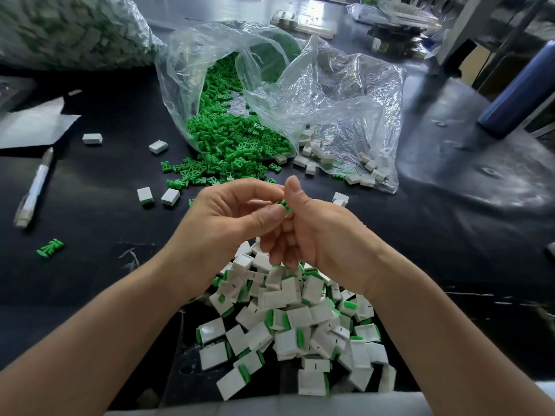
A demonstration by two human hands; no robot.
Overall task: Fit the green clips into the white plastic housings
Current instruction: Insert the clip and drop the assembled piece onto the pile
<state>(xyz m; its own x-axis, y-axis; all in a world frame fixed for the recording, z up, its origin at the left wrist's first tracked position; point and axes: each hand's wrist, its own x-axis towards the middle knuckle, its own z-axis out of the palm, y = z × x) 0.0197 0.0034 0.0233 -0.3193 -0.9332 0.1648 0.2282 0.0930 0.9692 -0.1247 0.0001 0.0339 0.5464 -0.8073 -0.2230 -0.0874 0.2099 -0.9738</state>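
My left hand [228, 217] and my right hand [312, 232] meet in the middle of the view above the black table. Between their fingertips sits a small green clip [284, 204], pinched by my left thumb and forefinger. My right hand curls round something beneath the clip; a sliver of white shows there, mostly hidden. Green clips [228, 139] spill from a clear plastic bag [318, 94] behind the hands. Empty white housings [315, 151] lie inside the bag's right part. Below my wrists lies a heap of white housings with green clips fitted [294, 325].
A white pen [34, 187] and a paper sheet [33, 124] lie at the left. Loose housings [158, 146] and one stray green clip [50, 247] dot the black table [99, 205]. A big bag of parts [66, 28] fills the back left; a blue cylinder [519, 91] stands right.
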